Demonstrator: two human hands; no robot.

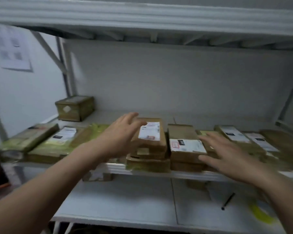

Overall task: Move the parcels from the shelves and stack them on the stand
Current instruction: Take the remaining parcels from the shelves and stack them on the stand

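A stack of brown cardboard parcels (149,141) with white labels is sitting at the front of the white metal shelf (118,168), between the hands. The left hand (120,137) is reaching wide open over its left edge, holding nothing. The right hand (226,154) is hovering with fingers splayed beside a neighbouring labelled brown parcel (186,147); blur is hiding any contact.

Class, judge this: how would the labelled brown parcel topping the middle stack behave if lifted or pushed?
The top parcel looks like flat cardboard with square edges, so probably stiff, not floppy. Lying flat, it should not roll. Pushed forward, it might slide off the lower parcel, which sits at the shelf edge.
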